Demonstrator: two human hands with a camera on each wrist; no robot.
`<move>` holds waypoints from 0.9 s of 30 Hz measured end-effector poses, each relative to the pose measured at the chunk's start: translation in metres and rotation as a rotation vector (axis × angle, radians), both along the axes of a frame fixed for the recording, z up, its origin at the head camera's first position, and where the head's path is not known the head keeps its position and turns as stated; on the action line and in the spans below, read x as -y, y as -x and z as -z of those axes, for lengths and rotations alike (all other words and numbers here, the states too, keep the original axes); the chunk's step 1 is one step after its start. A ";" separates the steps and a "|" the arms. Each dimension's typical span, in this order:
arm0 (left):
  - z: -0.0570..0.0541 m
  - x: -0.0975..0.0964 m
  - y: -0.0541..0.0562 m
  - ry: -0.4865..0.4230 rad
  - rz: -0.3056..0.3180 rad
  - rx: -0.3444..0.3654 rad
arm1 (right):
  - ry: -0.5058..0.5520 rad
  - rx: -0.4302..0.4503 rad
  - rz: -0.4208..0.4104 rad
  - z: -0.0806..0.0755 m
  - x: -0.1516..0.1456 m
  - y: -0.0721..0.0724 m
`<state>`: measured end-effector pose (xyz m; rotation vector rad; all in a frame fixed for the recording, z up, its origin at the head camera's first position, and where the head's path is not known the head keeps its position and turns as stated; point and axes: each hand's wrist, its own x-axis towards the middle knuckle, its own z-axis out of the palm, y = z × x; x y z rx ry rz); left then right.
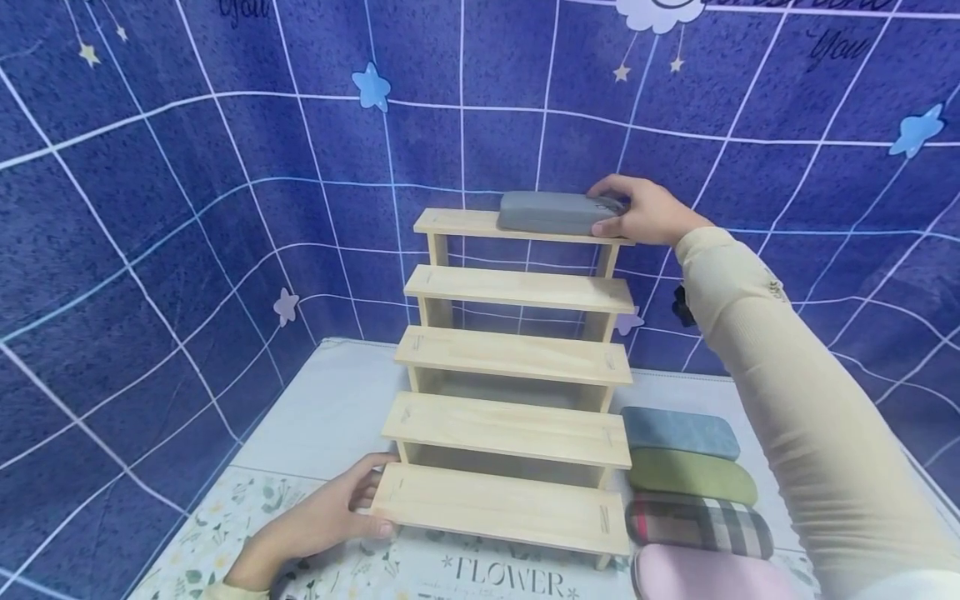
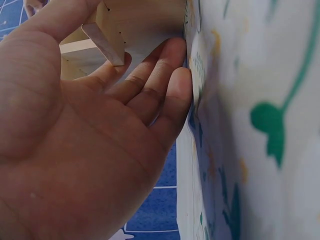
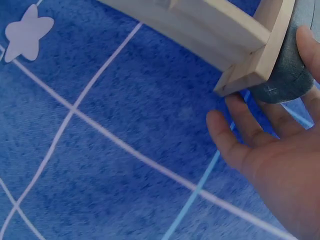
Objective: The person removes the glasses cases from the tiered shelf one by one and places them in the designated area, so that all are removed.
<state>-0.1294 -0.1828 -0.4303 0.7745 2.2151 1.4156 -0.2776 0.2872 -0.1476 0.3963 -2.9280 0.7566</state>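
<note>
A grey glasses case (image 1: 551,212) lies lengthwise on the top step of a pale wooden stepped shelf (image 1: 510,358). At its right end my right hand (image 1: 637,212) holds it, thumb at the front and fingers over the back. In the right wrist view, the end of the case (image 3: 285,82) juts past the wooden edge beside my thumb. My left hand (image 1: 330,512) grips the left end of the lowest step, thumb at its front edge. In the left wrist view, fingers (image 2: 160,75) of that hand reach along under the wood.
Right of the shelf, glasses cases lie in a column: blue (image 1: 681,432), green (image 1: 693,475), plaid (image 1: 697,523) and pink (image 1: 712,573). A white tablecloth (image 1: 322,400) with a floral front part lies underneath. A blue gridded curtain (image 1: 480,142) hangs close behind.
</note>
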 end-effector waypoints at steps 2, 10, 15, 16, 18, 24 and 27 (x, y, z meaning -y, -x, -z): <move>0.000 0.000 0.000 -0.005 0.002 -0.001 | 0.020 -0.006 0.011 0.002 -0.007 -0.003; 0.000 0.000 -0.001 -0.034 0.018 0.028 | 0.109 -0.029 0.029 0.009 -0.025 -0.011; 0.000 -0.001 -0.001 -0.036 0.022 0.027 | 0.126 -0.058 0.037 0.012 -0.033 -0.017; 0.000 -0.001 -0.001 -0.037 0.024 0.025 | 0.127 -0.060 0.039 0.013 -0.035 -0.018; 0.000 -0.002 -0.001 -0.037 0.028 0.019 | 0.133 -0.062 0.046 0.013 -0.038 -0.021; 0.001 -0.001 0.000 -0.039 0.027 0.012 | 0.154 -0.062 0.057 0.013 -0.048 -0.026; 0.002 -0.001 0.000 -0.050 0.033 0.020 | 0.176 -0.052 0.067 0.014 -0.054 -0.027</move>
